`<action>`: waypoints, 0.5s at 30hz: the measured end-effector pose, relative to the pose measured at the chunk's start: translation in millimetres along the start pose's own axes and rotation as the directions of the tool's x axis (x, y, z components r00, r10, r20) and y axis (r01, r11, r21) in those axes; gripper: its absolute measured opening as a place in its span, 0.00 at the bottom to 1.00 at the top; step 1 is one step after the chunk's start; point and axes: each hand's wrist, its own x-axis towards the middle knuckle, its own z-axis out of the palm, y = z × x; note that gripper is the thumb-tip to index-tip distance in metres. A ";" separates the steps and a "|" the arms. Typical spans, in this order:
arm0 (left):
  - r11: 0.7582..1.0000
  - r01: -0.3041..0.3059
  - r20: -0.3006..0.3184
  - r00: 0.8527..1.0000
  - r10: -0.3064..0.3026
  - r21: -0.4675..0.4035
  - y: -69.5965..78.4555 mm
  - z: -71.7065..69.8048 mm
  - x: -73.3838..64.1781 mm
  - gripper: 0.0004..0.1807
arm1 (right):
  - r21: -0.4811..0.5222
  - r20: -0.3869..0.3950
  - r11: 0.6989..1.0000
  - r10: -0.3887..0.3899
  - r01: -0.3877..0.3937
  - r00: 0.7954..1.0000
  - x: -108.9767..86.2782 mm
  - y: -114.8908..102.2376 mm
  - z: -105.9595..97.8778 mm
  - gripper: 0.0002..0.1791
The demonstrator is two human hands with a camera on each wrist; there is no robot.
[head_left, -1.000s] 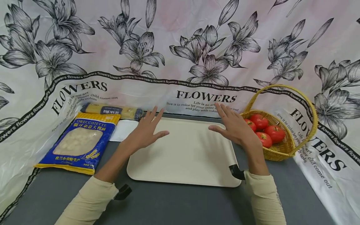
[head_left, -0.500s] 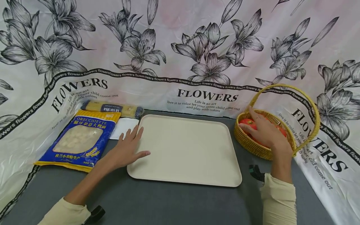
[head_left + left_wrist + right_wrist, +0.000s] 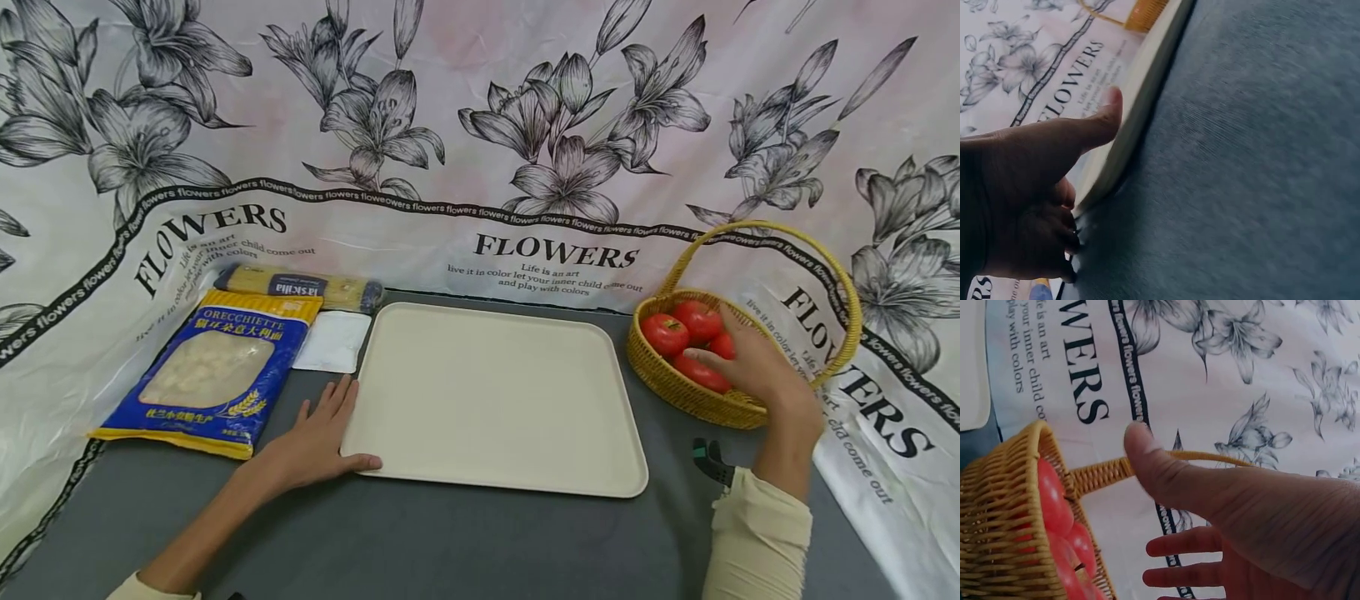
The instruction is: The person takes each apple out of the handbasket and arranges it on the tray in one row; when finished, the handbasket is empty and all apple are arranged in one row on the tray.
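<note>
My left hand (image 3: pixel 315 442) is at the near left corner of a cream rectangular tray (image 3: pixel 495 400). Its thumb lies at the near rim and its straight fingers reach along the left side; the left wrist view shows the thumb extended beside the tray's edge (image 3: pixel 1138 119). Over the right side of a yellow wicker basket (image 3: pixel 667 392) hovers my right hand (image 3: pixel 765 362), fingers spread, holding nothing. Several red tomatoes (image 3: pixel 663 335) lie in that basket, some partly hidden by the hand. In the right wrist view, the thumb overlaps the basket's handle (image 3: pixel 1100 478).
Left of the tray lie a blue and yellow orecchiette bag (image 3: pixel 206 375), a packet of long pasta (image 3: pixel 300 286) and a small white packet (image 3: pixel 332 342). Behind the grey table (image 3: pixel 480 542) hangs a flower-printed cloth (image 3: pixel 450 125). The basket's tall handle arches up at the right.
From above the tray, my left hand has come down and left to its near left corner. My right hand has moved right, over the basket and then towards its right side. Tray and tomatoes stay put.
</note>
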 end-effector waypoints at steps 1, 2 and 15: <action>1.000 0.002 0.003 1.000 -0.002 -0.009 -1.7 0.6 -1.3 0.71 | 0.000 0.000 1.000 -0.003 0.003 1.000 -0.5 2.1 1.0 0.60; 1.000 0.004 0.005 1.000 -0.004 -0.015 -3.3 1.0 -2.2 0.72 | -0.005 0.001 1.000 -0.005 0.005 1.000 -0.9 4.1 1.9 0.60; 0.999 -0.001 0.055 0.998 0.004 -0.052 -2.1 -2.9 -5.3 0.81 | -0.085 0.002 0.996 -0.016 0.016 1.000 7.0 22.9 15.9 0.51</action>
